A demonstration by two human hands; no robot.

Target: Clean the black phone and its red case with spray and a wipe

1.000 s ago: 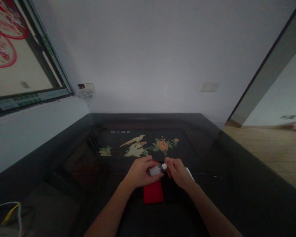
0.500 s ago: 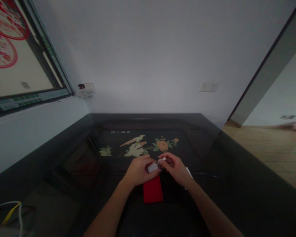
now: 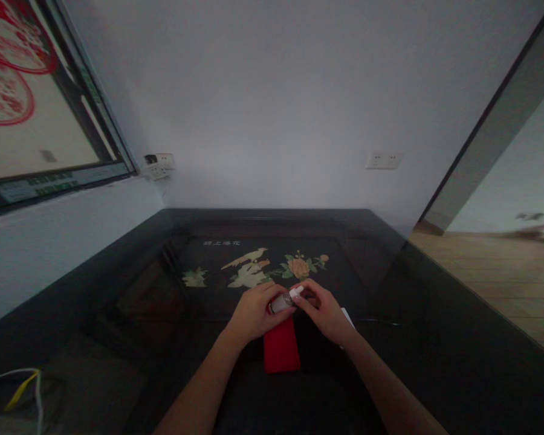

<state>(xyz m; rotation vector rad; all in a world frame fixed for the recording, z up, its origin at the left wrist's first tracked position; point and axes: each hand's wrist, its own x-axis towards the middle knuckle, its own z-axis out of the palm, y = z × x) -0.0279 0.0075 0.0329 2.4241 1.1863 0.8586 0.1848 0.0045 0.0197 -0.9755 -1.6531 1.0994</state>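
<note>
From where I stand in the room, both hands are occupied with one small bottle (image 3: 280, 303), held above the near part of the dark, glossy table (image 3: 412, 374). The left hand (image 3: 256, 311) is curled partway closed around the bottle's body, thumb on the near side and fingers on the far side. The right hand (image 3: 324, 308) is drawn into a pinch, thumb and fingertips at the white cap (image 3: 296, 293); its remaining fingers are loosely bent. The bottle is tilted, its capped end up and toward the right hand. As to progress: the cap is at the neck, not visibly parted from the bottle, and whether it is loose or tight cannot be told from here. I judge the work on the cap to be under way and not concluded, since neither hand is free and the bottle is not set down. A flat red item (image 3: 281, 349) lies on the table below the bottle, its far end hidden by the left hand. A white item (image 3: 348, 317) shows beside the right wrist, partly covered; its nature cannot be established.
</note>
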